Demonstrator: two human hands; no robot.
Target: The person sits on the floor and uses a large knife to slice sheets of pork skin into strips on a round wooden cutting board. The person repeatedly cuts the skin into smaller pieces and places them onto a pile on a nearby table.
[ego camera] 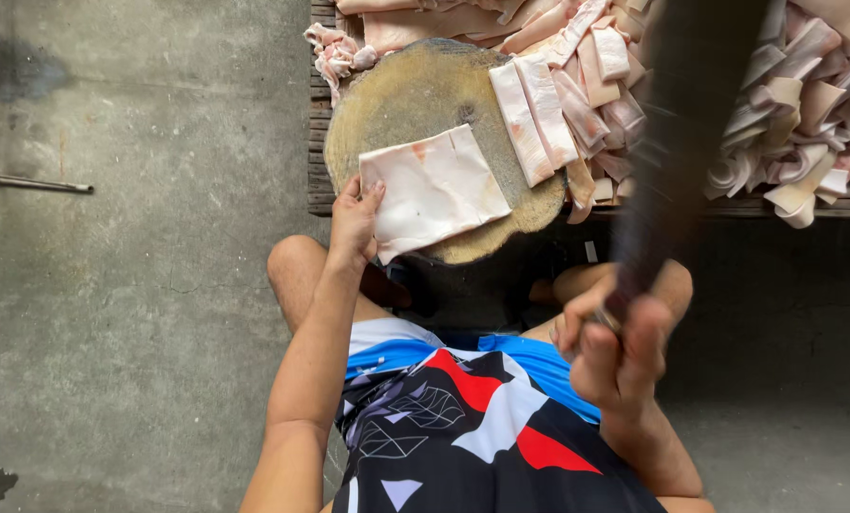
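Pork-skin slab (434,190), pale, pink-blotched, rectangular, lies flat under left hand (355,220).

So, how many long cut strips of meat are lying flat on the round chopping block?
2: the strips lie side by side on the block's right part, next to the pile. More strips may be hidden under the raised blade.

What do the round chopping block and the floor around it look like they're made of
The round chopping block looks like a slice of tree trunk: bare, unfinished wood, yellowish, rough and worn, with a dark spot near its middle. The floor looks like poured concrete: grey, matte, mottled, with hairline cracks and damp stains.
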